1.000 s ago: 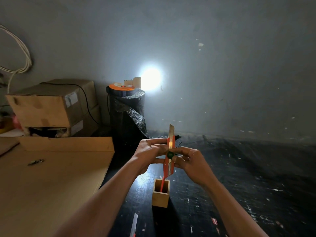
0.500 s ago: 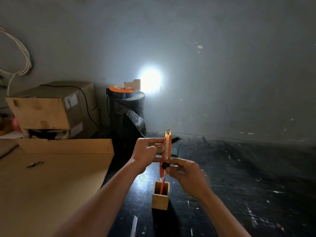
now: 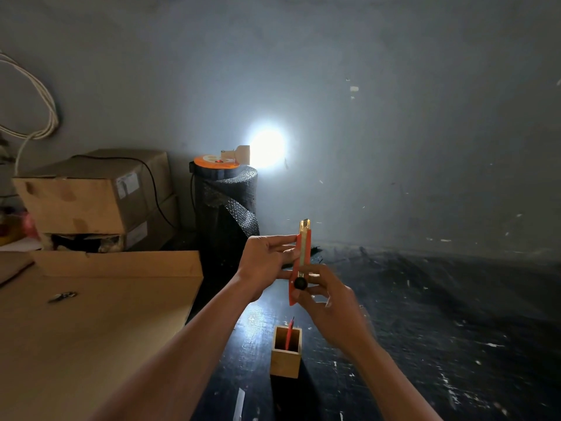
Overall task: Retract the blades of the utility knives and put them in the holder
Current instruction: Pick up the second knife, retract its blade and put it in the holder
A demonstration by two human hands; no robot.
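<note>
- Two utility knives showed — one orange knife [image 3: 302, 262] held upright in the air, one red knife [image 3: 289, 333] standing in the holder
- One wooden holder [image 3: 285, 357] stood on the dark table [image 3: 440, 329]
- Two bare hands were up — the left hand [image 3: 267, 262] and the right hand [image 3: 328, 299]
- Two cardboard boxes [image 3: 91, 196] sat stacked at the left
- One flat cardboard sheet [image 3: 91, 329]
- One roll of bubble wrap [image 3: 226, 208]
- One lamp [image 3: 239, 153] glared on top of it
- One small metal piece [image 3: 62, 296] lay on the sheet

Orange utility knife [image 3: 301, 262] upright above wooden holder [image 3: 286, 357], blade tip barely showing, second red knife [image 3: 289, 333] inside holder
</note>
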